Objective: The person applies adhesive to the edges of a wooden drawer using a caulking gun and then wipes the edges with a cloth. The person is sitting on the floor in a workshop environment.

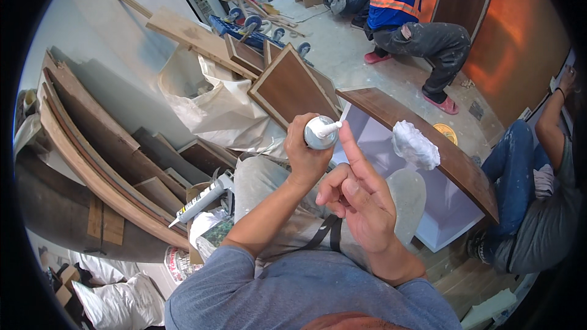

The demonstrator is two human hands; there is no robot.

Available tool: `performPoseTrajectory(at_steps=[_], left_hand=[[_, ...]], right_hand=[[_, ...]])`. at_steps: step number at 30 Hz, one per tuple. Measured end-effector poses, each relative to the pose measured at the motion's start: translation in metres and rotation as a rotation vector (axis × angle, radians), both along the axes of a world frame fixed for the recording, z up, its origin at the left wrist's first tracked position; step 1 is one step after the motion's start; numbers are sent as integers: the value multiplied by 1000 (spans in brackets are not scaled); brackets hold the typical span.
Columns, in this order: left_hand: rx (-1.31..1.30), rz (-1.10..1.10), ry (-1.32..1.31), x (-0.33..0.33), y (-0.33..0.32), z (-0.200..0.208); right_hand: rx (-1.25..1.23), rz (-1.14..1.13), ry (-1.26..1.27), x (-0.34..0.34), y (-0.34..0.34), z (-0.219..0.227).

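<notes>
Glue bottle (320,132) sits in the closed left grip (306,150), nozzle touching the raised forefinger of the half-open, empty right grip (361,198); white rag (414,145) lies just right.

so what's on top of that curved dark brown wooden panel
A crumpled white rag lies on the top edge of the curved dark brown wooden panel. Whatever is beneath the rag is covered; the panel's far end is hidden by a seated person's leg.
</notes>
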State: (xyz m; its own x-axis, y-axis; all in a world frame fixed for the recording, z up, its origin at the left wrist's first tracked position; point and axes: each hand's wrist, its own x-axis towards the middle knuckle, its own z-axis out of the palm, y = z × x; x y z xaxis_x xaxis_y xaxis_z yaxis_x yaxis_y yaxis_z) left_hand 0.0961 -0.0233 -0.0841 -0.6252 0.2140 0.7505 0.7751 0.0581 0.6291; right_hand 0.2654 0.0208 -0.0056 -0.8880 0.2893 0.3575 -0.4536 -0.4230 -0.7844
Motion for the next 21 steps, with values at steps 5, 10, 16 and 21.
performPoseTrajectory(at_steps=[5, 10, 16, 21], left_hand=[[-54, 94, 179, -7, -1, -7], [-127, 82, 160, -8, -1, -21], [-126, -37, 82, -14, -3, -18], [-382, -167, -136, -33, 4, -17]], right_hand=[[-64, 20, -39, 7, 0, 1], [-89, 34, -3, 9, 8, -1], [-282, 173, 2, 43, 43, -38], [-395, -313, -37, 133, 83, -119]])
